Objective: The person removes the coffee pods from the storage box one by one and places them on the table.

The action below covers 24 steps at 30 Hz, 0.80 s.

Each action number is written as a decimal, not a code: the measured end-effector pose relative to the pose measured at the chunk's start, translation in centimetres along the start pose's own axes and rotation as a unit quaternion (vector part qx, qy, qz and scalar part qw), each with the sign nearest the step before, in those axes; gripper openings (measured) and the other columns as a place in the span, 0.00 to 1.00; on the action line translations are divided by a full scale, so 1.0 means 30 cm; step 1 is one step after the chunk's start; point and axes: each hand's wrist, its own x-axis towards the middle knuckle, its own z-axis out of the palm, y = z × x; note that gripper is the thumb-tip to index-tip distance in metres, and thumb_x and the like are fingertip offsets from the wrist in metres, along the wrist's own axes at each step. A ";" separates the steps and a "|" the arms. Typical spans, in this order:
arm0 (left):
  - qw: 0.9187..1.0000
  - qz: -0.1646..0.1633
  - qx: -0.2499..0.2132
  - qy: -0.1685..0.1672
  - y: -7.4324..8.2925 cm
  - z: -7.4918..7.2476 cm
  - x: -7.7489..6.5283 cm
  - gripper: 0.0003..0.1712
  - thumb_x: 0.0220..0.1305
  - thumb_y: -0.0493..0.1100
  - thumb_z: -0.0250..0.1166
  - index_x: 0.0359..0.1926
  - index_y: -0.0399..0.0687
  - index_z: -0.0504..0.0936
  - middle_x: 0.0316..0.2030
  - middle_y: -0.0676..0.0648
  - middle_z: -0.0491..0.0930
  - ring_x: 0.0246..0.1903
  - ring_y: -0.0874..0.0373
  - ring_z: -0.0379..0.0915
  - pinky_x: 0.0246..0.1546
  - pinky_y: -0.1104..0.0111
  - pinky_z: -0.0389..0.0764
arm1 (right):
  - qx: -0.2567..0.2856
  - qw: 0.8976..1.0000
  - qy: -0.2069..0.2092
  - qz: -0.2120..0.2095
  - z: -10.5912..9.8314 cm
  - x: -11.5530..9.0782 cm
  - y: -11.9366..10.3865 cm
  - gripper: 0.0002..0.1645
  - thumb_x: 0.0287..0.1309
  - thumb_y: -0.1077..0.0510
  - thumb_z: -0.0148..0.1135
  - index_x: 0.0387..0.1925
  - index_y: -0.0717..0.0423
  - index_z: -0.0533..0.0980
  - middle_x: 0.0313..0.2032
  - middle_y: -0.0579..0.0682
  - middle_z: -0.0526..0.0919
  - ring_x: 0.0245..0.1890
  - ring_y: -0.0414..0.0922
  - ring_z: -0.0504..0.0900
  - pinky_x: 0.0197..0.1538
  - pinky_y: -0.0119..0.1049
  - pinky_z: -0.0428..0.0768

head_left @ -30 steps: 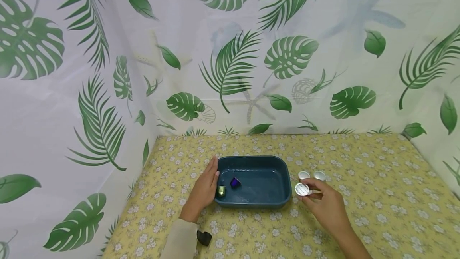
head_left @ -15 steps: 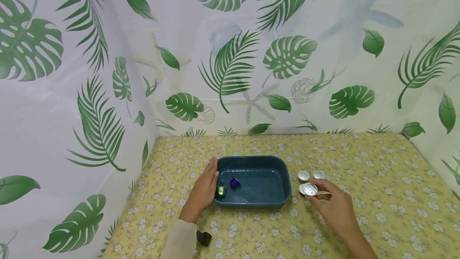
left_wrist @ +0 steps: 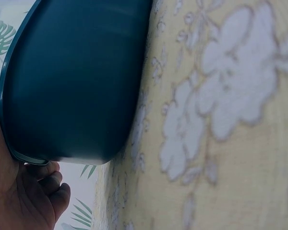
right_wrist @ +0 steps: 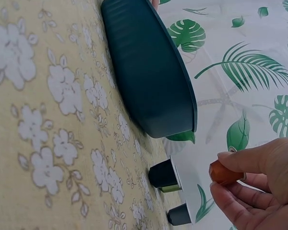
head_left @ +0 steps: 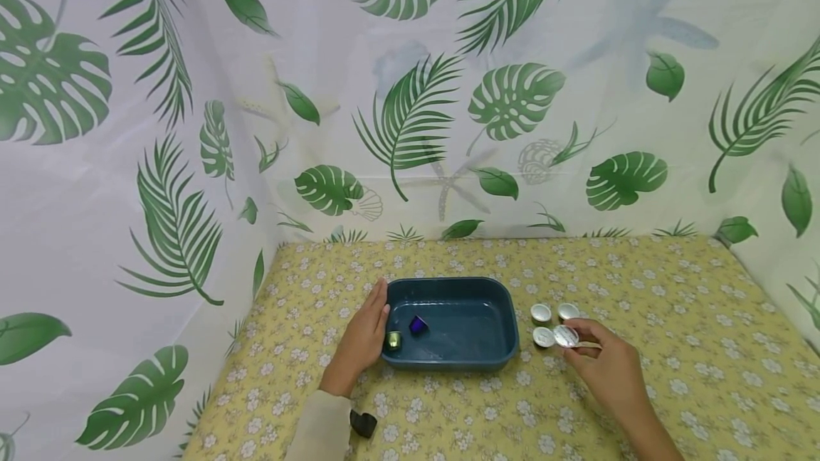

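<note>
My right hand [head_left: 608, 361] pinches an orange coffee capsule [right_wrist: 223, 173] between thumb and fingers; its silver lid faces up in the head view. It is held just right of a standing capsule [head_left: 544, 336]. Two more capsules, one at the back left [head_left: 541, 314] and one at the back right [head_left: 568, 311], stand lid up behind it. My left hand [head_left: 364, 336] holds the left end of a dark teal rectangular dish [head_left: 448, 365], thumb at the rim and fingers along the outside. Inside the dish lie a purple capsule [head_left: 418, 325] and a pale green-gold capsule [head_left: 393, 340].
A yellow flowered cloth [head_left: 307, 269] covers the table. Leaf-printed white sheets [head_left: 410, 126] rise at the back and both sides. A small black object [head_left: 364, 424] lies beside the left sleeve [head_left: 323, 422]. In the right wrist view, a black capsule [right_wrist: 163, 175] stands near the dish.
My right hand has moved right, away from the dish, with the orange capsule; the standing capsule beside it has come into fuller view. My left hand and the dish stay put.
</note>
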 end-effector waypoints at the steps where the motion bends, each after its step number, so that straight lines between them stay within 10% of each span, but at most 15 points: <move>1: 1.000 0.001 -0.001 0.000 0.001 0.000 -0.001 0.32 0.84 0.46 0.42 0.80 0.40 0.49 0.80 0.46 0.45 0.78 0.49 0.45 0.74 0.51 0.56 | -0.001 1.000 0.001 0.000 -0.001 0.000 0.003 0.29 0.53 0.71 0.74 0.58 0.65 0.77 0.48 0.68 0.83 0.42 0.60 0.88 0.35 0.34 0.87; 24: 1.000 -0.001 -0.002 0.002 0.008 0.002 -0.002 0.31 0.84 0.46 0.42 0.80 0.39 0.50 0.80 0.44 0.45 0.78 0.47 0.46 0.74 0.50 0.56 | -0.048 0.999 0.002 -0.017 -0.011 0.023 0.090 0.26 0.52 0.67 0.77 0.53 0.67 0.79 0.41 0.60 0.85 0.39 0.54 0.85 0.34 0.29 0.84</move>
